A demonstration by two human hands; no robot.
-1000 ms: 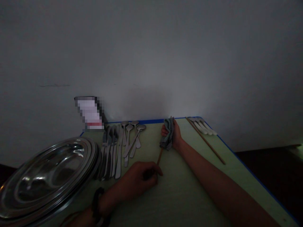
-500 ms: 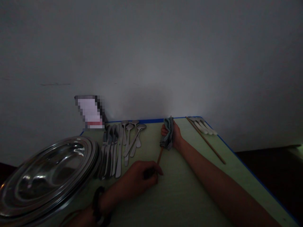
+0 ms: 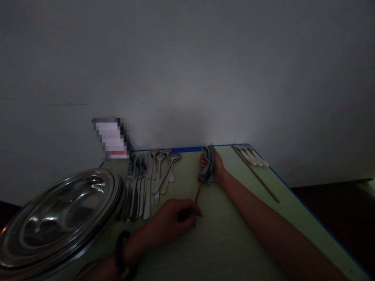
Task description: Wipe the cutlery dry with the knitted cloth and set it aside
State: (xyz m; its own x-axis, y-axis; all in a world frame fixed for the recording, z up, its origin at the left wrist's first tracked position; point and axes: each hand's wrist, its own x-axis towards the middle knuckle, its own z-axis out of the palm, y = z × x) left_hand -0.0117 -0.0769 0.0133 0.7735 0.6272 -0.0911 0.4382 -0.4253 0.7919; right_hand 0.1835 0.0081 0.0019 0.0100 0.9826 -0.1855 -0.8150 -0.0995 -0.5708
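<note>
Wooden chopstick (image 3: pixel 198 193): was pinched at near end in L hand (image 3: pixel 175 218), w/ fingers curled in. Ran up into checked cloth (image 3: pixel 208 166), bunched & clasped full-fist in R hand (image 3: pixel 218 166). Was held aslant over mid green table (image 3: pixel 222 226). To R of R hand, saw second chopstick (image 3: pixel 256 175), then white-handled forks (image 3: pixel 249 158) by edge. Beyond L hand, spotted spoons (image 3: pixel 160 157), some crossed, then knives (image 3: pixel 147 195) in row & stacked metal dishes (image 3: pixel 111 191) further L. At back L, noted blurred screen (image 3: pixel 113 136) by wall (image 3: pixel 187 70).
</note>
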